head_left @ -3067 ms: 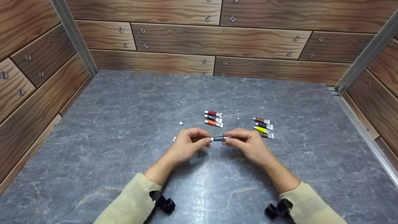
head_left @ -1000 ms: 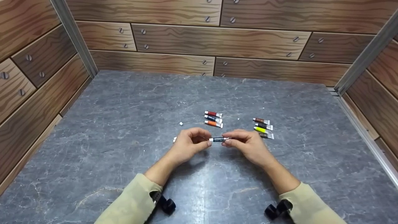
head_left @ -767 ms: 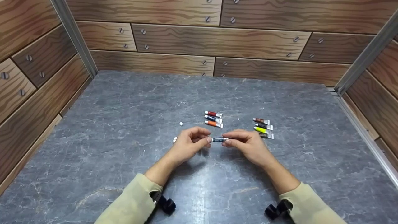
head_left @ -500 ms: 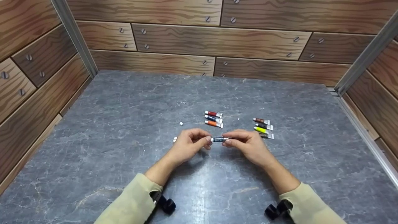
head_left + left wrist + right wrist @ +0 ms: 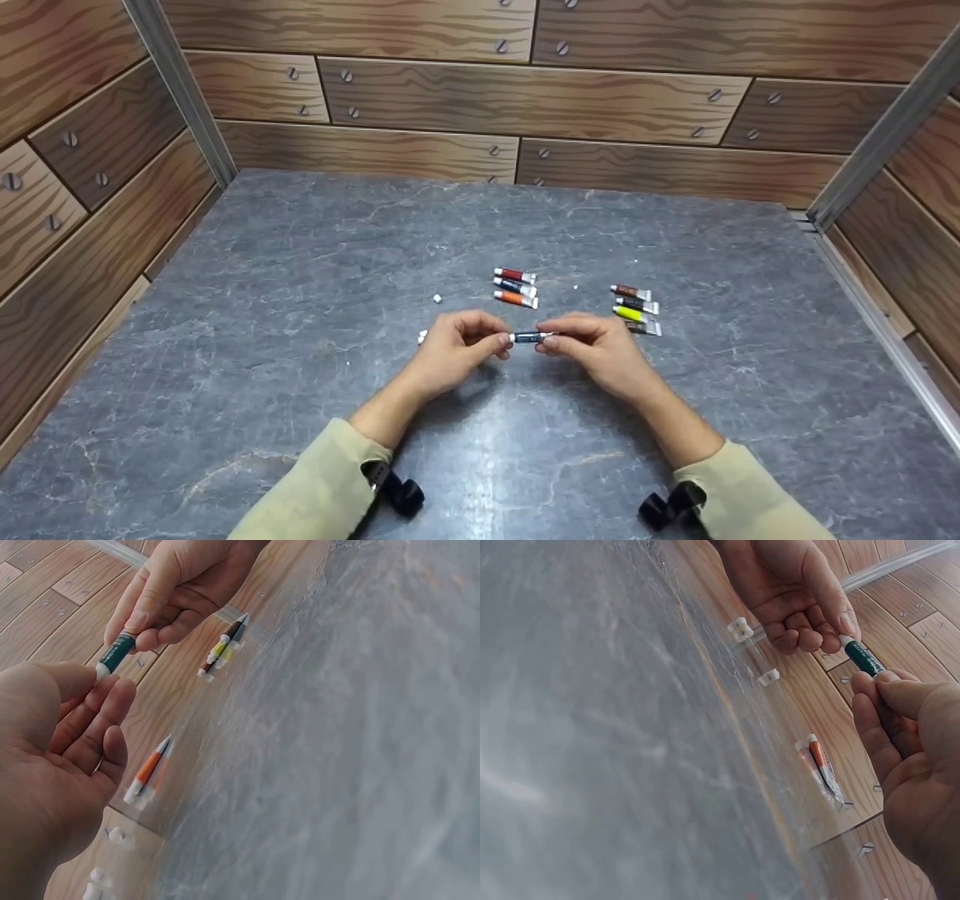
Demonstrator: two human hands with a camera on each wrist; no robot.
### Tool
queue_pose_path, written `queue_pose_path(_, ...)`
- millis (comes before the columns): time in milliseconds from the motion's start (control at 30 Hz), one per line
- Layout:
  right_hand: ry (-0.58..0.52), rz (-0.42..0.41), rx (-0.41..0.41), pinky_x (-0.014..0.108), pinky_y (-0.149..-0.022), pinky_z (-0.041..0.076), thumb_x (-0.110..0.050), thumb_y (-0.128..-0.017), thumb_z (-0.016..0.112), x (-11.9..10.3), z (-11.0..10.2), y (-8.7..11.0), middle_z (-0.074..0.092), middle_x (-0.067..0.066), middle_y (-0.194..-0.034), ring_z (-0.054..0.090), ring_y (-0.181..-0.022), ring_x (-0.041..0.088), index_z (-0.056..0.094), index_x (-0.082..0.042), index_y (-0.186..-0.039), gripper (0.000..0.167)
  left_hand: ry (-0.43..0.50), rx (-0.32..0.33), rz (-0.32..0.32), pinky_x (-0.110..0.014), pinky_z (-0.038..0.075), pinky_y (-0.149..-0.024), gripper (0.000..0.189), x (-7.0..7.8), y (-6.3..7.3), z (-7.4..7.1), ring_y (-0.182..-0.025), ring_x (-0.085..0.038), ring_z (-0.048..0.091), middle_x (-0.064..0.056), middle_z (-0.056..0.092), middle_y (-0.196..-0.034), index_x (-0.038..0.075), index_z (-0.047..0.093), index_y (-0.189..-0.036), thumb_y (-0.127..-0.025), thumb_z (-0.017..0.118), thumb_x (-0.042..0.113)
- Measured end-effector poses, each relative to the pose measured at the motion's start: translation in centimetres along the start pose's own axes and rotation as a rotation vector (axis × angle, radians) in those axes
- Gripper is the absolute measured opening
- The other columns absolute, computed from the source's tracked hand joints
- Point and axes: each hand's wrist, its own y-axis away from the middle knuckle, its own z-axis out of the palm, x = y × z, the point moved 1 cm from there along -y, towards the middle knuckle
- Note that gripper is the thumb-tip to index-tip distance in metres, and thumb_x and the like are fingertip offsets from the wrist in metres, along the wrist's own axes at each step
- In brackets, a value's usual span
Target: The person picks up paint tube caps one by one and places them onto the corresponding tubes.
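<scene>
three tubes lie behind the held tube.

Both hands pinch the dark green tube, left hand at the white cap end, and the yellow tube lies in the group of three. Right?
Not quite: the head view shows the yellow tube in the right-hand group of four. The rest stands: left hand at the white cap, right hand on the dark green tube.

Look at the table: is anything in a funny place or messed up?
Yes: a small white cap-like piece lies loose on the grey marbled tabletop, and more white pieces show partly behind the left hand. They look odd, scattered apart from the neat row of red, blue and orange tubes.
</scene>
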Motion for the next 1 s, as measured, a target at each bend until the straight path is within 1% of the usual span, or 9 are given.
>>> queue_pose_path(67, 0.008, 0.0, 0.002, 0.038, -0.088, 0.062, 0.006, -0.097, 0.072, -0.04, 0.04, 0.0, 0.07, 0.031, -0.116, 0.077, -0.096, 0.023, 0.07, 0.016, -0.12, 0.025, -0.005, 0.004, 0.003, -0.046, 0.062, -0.078, 0.013, -0.02, 0.02, -0.02, -0.082, -0.017, 0.073, -0.016, 0.077, -0.094, -0.003, 0.076, -0.108, -0.099, 0.074, 0.007)
queue_pose_path(133, 0.014, 0.001, 0.002, 0.038, -0.088, 0.062, 0.005, -0.097, 0.072, -0.08, 0.07, 0.0, 0.071, 0.031, -0.116, 0.077, -0.096, 0.023, 0.071, 0.016, -0.119, 0.025, -0.011, 0.009, 0.006, -0.045, 0.062, -0.078, 0.013, -0.03, 0.06, -0.04, -0.083, -0.021, 0.074, -0.016, 0.077, -0.093, -0.003, 0.077, -0.107, -0.099, 0.075, 0.007)
queue_pose_path(233, 0.031, 0.008, -0.006, 0.038, -0.088, 0.062, 0.004, -0.096, 0.074, -0.15, 0.05, 0.0, 0.071, 0.031, -0.114, 0.077, -0.095, 0.023, 0.071, 0.016, -0.119, 0.026, -0.02, 0.017, 0.004, -0.042, 0.062, -0.076, 0.012, -0.01, 0.15, -0.08, -0.085, -0.033, 0.074, -0.012, 0.077, -0.09, -0.002, 0.078, -0.106, -0.098, 0.076, 0.006)
queue_pose_path(333, 0.049, 0.016, -0.014, 0.038, -0.087, 0.062, 0.003, -0.096, 0.074, -0.2, -0.04, 0.03, 0.072, 0.03, -0.112, 0.077, -0.095, 0.023, 0.071, 0.015, -0.118, 0.026, -0.03, 0.021, 0.003, -0.035, 0.061, -0.073, 0.009, 0.04, 0.22, -0.06, -0.087, -0.043, 0.073, -0.01, 0.077, -0.089, -0.001, 0.078, -0.104, -0.097, 0.076, 0.005)
queue_pose_path(433, 0.063, 0.018, -0.017, 0.038, -0.087, 0.062, 0.003, -0.095, 0.074, -0.21, -0.13, 0.04, 0.073, 0.028, -0.11, 0.077, -0.094, 0.023, 0.072, 0.015, -0.118, 0.026, -0.047, 0.024, 0.005, -0.027, 0.059, -0.069, 0.007, 0.09, 0.22, -0.01, -0.087, -0.045, 0.072, -0.009, 0.078, -0.089, 0.0, 0.079, -0.102, -0.096, 0.076, 0.004)
queue_pose_path(500, 0.064, 0.023, -0.016, 0.038, -0.086, 0.062, 0.003, -0.096, 0.074, -0.15, -0.18, 0.07, 0.073, 0.029, -0.11, 0.078, -0.094, 0.024, 0.072, 0.015, -0.117, 0.025, -0.059, 0.026, 0.006, -0.024, 0.057, -0.068, 0.006, 0.07, 0.19, 0.01, -0.085, -0.041, 0.072, -0.008, 0.078, -0.088, 0.001, 0.079, -0.101, -0.096, 0.077, 0.004)
queue_pose_path(733, 0.065, 0.054, -0.02, 0.036, -0.084, 0.063, 0.002, -0.096, 0.075, -0.02, -0.32, 0.31, 0.073, 0.032, -0.11, 0.078, -0.092, 0.021, 0.071, 0.016, -0.118, 0.026, -0.091, 0.03, -0.002, -0.024, 0.056, -0.069, 0.005, 0.14, 0.29, 0.23, -0.079, -0.019, 0.07, -0.006, 0.077, -0.087, 0.002, 0.08, -0.1, -0.095, 0.077, 0.004)
queue_pose_path(867, 0.045, 0.057, 0.004, 0.036, -0.084, 0.063, 0.003, -0.095, 0.075, -0.13, -0.28, 0.21, 0.074, 0.031, -0.107, 0.078, -0.09, 0.02, 0.069, 0.018, -0.119, 0.029, -0.095, 0.052, -0.006, -0.024, 0.055, -0.069, 0.006, 0.38, 0.17, 0.14, -0.079, -0.015, 0.07, -0.005, 0.077, -0.087, 0.003, 0.08, -0.1, -0.096, 0.078, 0.007)
queue_pose_path(1000, 0.066, 0.047, 0.038, 0.035, -0.082, 0.063, 0.003, -0.094, 0.077, -0.33, -0.19, 0.04, 0.076, 0.024, -0.102, 0.077, -0.087, 0.018, 0.072, 0.014, -0.114, 0.023, -0.095, 0.079, -0.009, -0.023, 0.053, -0.069, 0.006, 0.67, 0.11, -0.01, -0.08, -0.015, 0.07, -0.005, 0.077, -0.087, 0.003, 0.08, -0.1, -0.095, 0.078, 0.007)
